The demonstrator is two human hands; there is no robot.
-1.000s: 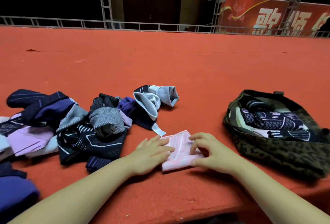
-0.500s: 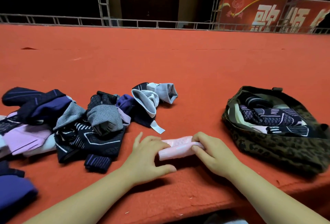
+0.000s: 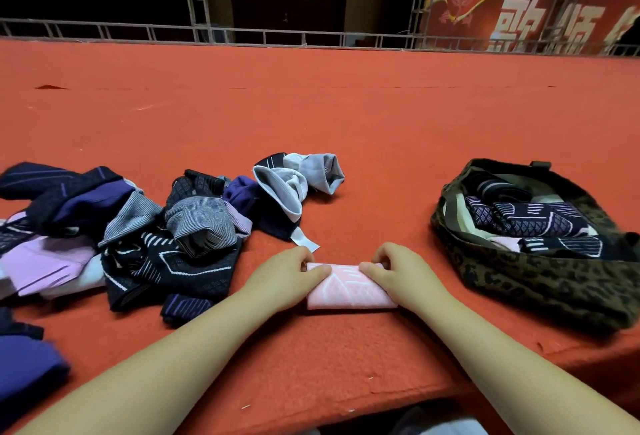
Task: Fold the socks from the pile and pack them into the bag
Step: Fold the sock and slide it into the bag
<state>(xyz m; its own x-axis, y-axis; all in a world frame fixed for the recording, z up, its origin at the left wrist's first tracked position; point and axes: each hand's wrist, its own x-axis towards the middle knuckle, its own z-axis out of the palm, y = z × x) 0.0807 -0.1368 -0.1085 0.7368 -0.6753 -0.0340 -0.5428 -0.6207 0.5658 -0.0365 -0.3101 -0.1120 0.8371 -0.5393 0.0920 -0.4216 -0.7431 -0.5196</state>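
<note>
With the left hand (image 3: pixel 289 273) and right hand (image 3: pixel 398 270) both pinching the folded pink sock (image 3: pixel 349 291) on the red tabletop (image 3: pixel 346 129), folding looks finished, so next it likely needs lifting right into the leopard-print bag (image 3: pixel 540 282).

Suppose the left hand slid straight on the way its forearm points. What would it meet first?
Probably the white tag just beyond the left hand, then the grey sock; depth is uncertain.
</note>
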